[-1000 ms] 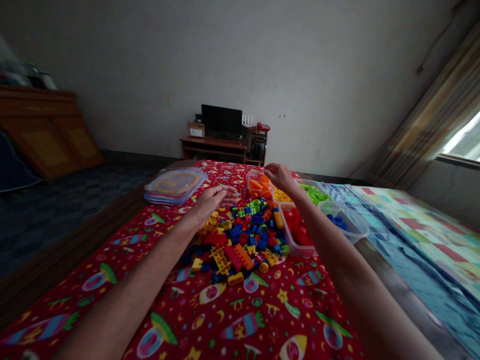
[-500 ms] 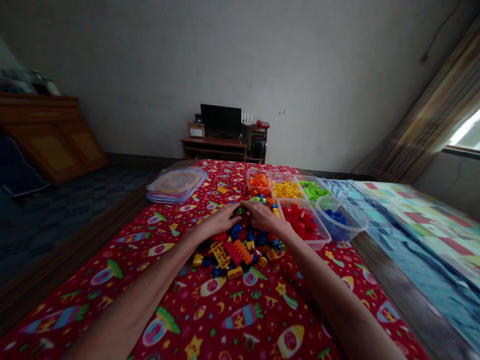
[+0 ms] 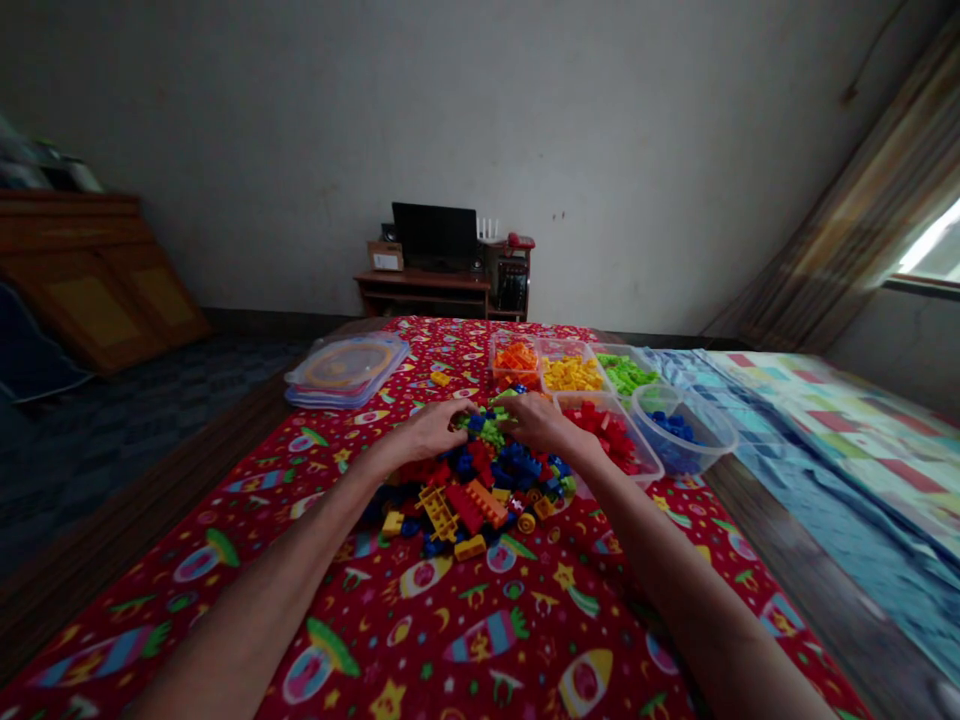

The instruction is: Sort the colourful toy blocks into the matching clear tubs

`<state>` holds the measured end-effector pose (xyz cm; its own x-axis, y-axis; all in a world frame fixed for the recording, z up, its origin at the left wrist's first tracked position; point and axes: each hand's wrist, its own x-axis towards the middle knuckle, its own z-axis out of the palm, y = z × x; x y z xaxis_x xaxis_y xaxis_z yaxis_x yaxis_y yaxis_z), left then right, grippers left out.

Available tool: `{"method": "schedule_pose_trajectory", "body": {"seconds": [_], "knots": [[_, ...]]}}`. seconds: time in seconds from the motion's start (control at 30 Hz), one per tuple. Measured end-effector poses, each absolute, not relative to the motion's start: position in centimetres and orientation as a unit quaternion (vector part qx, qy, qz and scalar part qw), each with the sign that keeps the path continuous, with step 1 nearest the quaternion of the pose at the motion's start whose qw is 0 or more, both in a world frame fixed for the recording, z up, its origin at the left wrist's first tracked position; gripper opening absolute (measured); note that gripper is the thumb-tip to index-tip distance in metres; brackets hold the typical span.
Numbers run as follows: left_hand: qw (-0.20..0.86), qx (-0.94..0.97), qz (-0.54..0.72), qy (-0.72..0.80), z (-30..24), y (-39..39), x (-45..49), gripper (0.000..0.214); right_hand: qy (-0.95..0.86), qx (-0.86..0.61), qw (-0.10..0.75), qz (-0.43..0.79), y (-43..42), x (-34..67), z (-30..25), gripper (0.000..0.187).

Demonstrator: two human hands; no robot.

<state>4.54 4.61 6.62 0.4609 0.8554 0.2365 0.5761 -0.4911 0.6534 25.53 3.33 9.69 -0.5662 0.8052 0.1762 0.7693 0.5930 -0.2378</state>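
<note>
A mixed pile of plastic building blocks [image 3: 484, 500] in red, blue, yellow, orange and green lies on the red patterned cloth. My left hand [image 3: 435, 430] reaches over its far left side, thumb and fingers apart and curved. Across from it, my right hand [image 3: 538, 422] bends over the far right side with its fingers spread and pointing inward. Green blocks [image 3: 487, 428] lie between the two sets of fingertips. Some right fingertips are hard to make out against the blocks. Close by on the right stands a clear tub of red blocks [image 3: 604, 437].
Further tubs hold orange blocks [image 3: 516, 360], yellow blocks [image 3: 572, 374], green blocks [image 3: 626, 376] and blue blocks [image 3: 671, 428]. Stacked lids [image 3: 347, 370] lie at the left table edge. A lone yellow block [image 3: 440, 379] rests beyond the pile. A bed [image 3: 847, 430] adjoins on the right.
My hands have moved apart from nearly touching, uncovering green and blue blocks between them. The pile's middle looks more spread out. The view has shifted slightly.
</note>
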Motion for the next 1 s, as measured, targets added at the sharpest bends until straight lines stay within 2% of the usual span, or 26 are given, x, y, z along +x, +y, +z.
{"method": "schedule_pose_trajectory", "body": {"seconds": [0.1,0.2,0.27,0.37,0.47,0.67,0.77,0.87,1.0], "knots": [[0.211,0.806,0.269,0.484,6.2,4.9,4.6,0.029,-0.891,-0.446,0.062,0.049,3.0,25.1,8.8,0.036],[0.212,0.786,0.28,0.508,6.2,5.0,4.7,0.021,-0.878,-0.475,0.049,0.021,2.8,24.8,8.3,0.034],[0.229,0.786,0.278,0.503,6.5,4.9,4.7,0.018,-0.873,-0.483,0.069,0.009,2.6,24.9,8.3,0.03],[0.251,0.785,0.272,0.497,7.1,4.5,4.7,0.029,-0.861,-0.497,0.112,-0.016,2.5,25.0,8.7,0.024],[0.29,0.764,0.286,0.5,7.4,4.2,4.7,0.038,-0.85,-0.503,0.153,-0.016,2.6,25.0,9.2,0.027],[0.42,0.696,0.335,0.477,7.4,3.8,4.7,0.045,-0.861,-0.45,0.201,0.128,3.4,24.6,9.3,0.041],[0.475,0.683,0.336,0.442,7.2,3.9,4.8,0.05,-0.868,-0.431,0.203,0.144,3.5,24.5,9.0,0.037],[0.419,0.727,0.349,0.416,7.0,4.2,5.0,0.05,-0.875,-0.428,0.197,0.113,3.3,24.6,8.8,0.034],[0.238,0.797,0.354,0.428,6.9,4.5,5.5,0.037,-0.886,-0.415,0.196,0.06,3.2,24.9,8.4,0.035]]}}
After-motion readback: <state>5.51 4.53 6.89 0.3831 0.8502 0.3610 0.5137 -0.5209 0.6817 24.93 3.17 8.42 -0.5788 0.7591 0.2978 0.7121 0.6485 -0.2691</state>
